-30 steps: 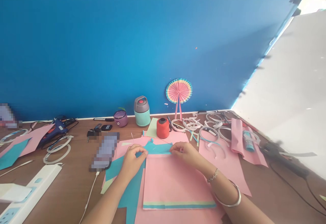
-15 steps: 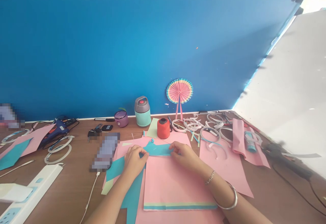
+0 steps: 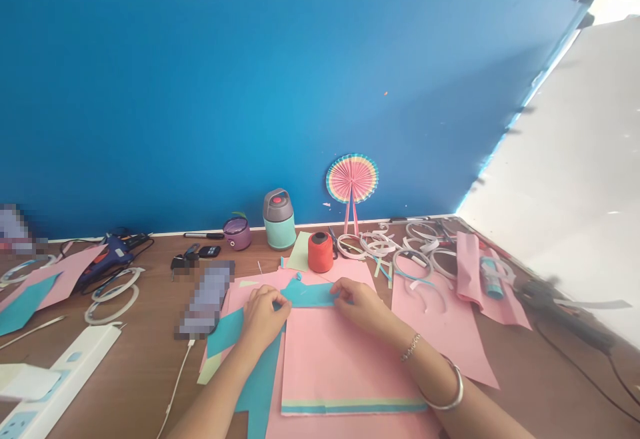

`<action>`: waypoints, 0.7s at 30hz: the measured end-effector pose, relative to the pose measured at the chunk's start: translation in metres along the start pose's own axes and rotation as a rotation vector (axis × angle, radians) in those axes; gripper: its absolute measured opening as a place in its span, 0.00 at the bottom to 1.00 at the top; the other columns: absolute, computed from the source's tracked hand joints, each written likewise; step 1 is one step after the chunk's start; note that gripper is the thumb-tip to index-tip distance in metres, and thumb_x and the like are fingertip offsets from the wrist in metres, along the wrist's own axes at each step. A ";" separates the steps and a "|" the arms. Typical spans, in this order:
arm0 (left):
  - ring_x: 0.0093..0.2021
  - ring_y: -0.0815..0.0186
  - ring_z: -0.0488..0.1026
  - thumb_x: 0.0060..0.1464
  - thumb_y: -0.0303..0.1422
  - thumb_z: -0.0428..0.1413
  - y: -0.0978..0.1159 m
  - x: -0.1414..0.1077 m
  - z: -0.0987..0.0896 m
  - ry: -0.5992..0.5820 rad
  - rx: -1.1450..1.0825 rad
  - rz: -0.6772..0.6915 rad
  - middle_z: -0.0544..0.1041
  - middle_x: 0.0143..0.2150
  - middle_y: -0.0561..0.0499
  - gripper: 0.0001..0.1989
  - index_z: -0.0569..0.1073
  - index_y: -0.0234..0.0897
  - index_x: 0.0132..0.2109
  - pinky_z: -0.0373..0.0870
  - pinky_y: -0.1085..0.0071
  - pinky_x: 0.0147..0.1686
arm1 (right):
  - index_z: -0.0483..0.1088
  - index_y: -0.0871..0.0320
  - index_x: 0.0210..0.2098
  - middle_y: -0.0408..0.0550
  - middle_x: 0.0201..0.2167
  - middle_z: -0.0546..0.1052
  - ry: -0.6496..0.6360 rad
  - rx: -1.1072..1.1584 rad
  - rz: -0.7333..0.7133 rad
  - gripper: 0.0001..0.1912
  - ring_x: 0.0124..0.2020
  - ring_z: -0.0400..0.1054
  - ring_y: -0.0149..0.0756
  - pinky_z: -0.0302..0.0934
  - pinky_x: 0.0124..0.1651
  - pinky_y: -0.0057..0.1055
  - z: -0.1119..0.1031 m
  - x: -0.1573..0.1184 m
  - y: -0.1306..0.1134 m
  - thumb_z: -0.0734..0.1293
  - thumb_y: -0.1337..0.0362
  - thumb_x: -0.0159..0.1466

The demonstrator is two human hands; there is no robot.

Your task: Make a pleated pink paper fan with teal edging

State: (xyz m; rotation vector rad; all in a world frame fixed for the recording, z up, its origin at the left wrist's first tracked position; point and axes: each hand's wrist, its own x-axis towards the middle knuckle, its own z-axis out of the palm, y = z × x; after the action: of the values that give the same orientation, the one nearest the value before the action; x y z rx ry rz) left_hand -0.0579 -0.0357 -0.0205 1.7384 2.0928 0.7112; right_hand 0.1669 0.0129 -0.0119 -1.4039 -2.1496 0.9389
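Note:
A pink sheet (image 3: 350, 359) lies in front of me, with green and blue strips along its near edge. My left hand (image 3: 266, 312) is closed at the sheet's far left corner, thumb and forefinger together. My right hand (image 3: 357, 302) pinches at the far edge, fingers curled. Between them lies a blue paper piece (image 3: 314, 294); whether either hand grips it or the pink edge is too small to tell. More blue paper (image 3: 260, 386) shows under my left forearm. Just beyond the hands stands a red thread spool (image 3: 321, 252).
A pleated paper fan (image 3: 353, 178) stands against the blue wall. Curled white strips (image 3: 377, 244) and pink paper (image 3: 445, 332) lie to the right. On the left are a phone (image 3: 207, 299), a power strip (image 3: 65, 372) and a glue gun (image 3: 117, 250). A mint flask (image 3: 280, 226) stands behind.
Both hands have stayed almost in place. The view has shifted very slightly; nothing has been visibly picked up or let go.

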 end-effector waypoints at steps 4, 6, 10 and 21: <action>0.44 0.57 0.68 0.49 0.29 0.54 -0.001 0.000 0.001 0.002 0.006 0.001 0.75 0.38 0.51 0.07 0.72 0.39 0.25 0.61 0.64 0.42 | 0.69 0.56 0.37 0.43 0.27 0.74 0.001 -0.023 -0.003 0.13 0.30 0.66 0.34 0.52 0.29 0.26 0.000 -0.001 -0.001 0.59 0.70 0.54; 0.44 0.57 0.68 0.49 0.29 0.54 -0.001 0.001 0.001 0.005 0.011 0.001 0.75 0.38 0.51 0.07 0.73 0.39 0.25 0.61 0.64 0.41 | 0.70 0.56 0.37 0.43 0.27 0.74 0.001 -0.033 0.002 0.13 0.30 0.66 0.34 0.52 0.29 0.26 0.000 -0.001 -0.002 0.59 0.70 0.54; 0.43 0.57 0.68 0.48 0.30 0.55 -0.001 0.001 0.001 0.013 0.023 0.002 0.75 0.37 0.50 0.07 0.73 0.39 0.25 0.61 0.64 0.40 | 0.70 0.56 0.37 0.43 0.26 0.74 0.006 -0.041 0.002 0.13 0.31 0.66 0.35 0.53 0.30 0.26 0.001 0.000 -0.001 0.60 0.70 0.54; 0.44 0.57 0.68 0.48 0.29 0.54 0.003 -0.001 0.001 0.015 0.051 0.002 0.75 0.37 0.50 0.06 0.72 0.39 0.24 0.61 0.64 0.40 | 0.70 0.57 0.36 0.44 0.27 0.72 0.010 -0.036 0.000 0.12 0.30 0.65 0.34 0.54 0.32 0.27 0.004 0.001 0.001 0.60 0.72 0.53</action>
State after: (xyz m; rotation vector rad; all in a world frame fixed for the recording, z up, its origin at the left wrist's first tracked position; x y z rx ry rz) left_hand -0.0549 -0.0361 -0.0200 1.7674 2.1371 0.6790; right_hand 0.1649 0.0129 -0.0152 -1.4222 -2.1687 0.8955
